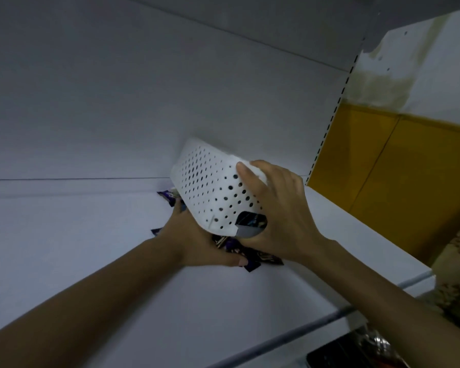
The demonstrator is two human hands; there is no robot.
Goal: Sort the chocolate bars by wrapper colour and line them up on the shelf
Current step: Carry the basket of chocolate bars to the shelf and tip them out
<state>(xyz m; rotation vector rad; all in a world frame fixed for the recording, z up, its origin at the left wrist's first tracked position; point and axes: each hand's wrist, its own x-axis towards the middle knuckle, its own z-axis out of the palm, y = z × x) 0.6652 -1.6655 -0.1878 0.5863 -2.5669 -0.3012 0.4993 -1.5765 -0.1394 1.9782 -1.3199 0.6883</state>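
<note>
A white perforated plastic basket (210, 187) is tipped upside down over the white shelf (91, 248). My right hand (279, 211) grips its end by the handle cut-out, thumb on the wall. Purple-wrapped chocolate bars (263, 257) spill from under the basket onto the shelf. One more purple bar (166, 196) pokes out at the basket's far left side. My left hand (197, 240) reaches under the basket's rim, fingers curled round the rim and the heap of bars. Most bars are hidden by the basket and my hands.
The shelf's back panel (117, 102) rises behind the basket. A slotted upright (329, 123) stands at the right, with a yellow wall (409, 168) beyond. The shelf's front edge (329, 317) runs diagonally at lower right. A dark object (337, 351) lies below it.
</note>
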